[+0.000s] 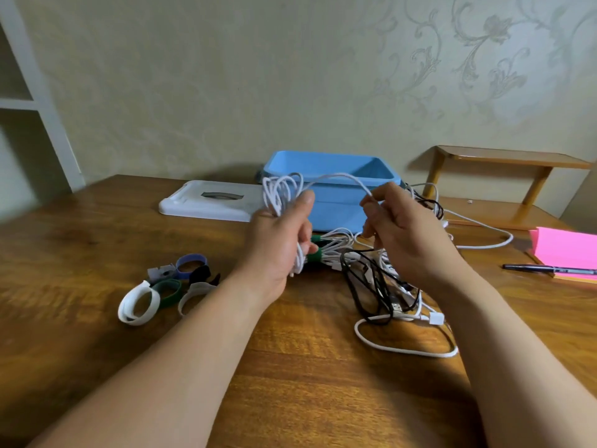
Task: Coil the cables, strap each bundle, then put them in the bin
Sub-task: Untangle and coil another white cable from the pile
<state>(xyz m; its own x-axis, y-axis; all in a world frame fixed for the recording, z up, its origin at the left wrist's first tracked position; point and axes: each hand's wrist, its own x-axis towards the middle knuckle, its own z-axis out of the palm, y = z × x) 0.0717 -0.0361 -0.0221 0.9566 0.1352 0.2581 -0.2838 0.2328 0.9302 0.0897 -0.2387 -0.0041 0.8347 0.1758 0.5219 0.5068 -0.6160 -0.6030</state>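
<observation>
At the far left stands a white shelf unit (32,101) against the wall. On the wooden bench (97,350) in front of it lies a small group of loose straps (168,289): white loops, a green one, a blue one and a black one, touching each other. Behind them, a white lid (206,202) with a grey handle lies flat, just beside the blue bin (326,166).

The left grip (281,244) is raised above the bench and is closed around a coil of white cable (279,192); the loops stand out above the thumb and also hang below the palm. One strand of this cable goes in an arc in front of the bin to the right grip (410,240), which pinches it between thumb and fingers. The bin is open and stands behind both hands, partly hidden by them.

Under the hands, on the bench, lies a white bundle with a green strap (315,253) around it. To the right of it is a tangled heap of black and white cables (381,292), which partly lies under the right forearm.

Further right stand a low wooden shelf (510,160), a pink pad (568,247) and a dark pen (549,269); the marks on the pen are too small to read.
</observation>
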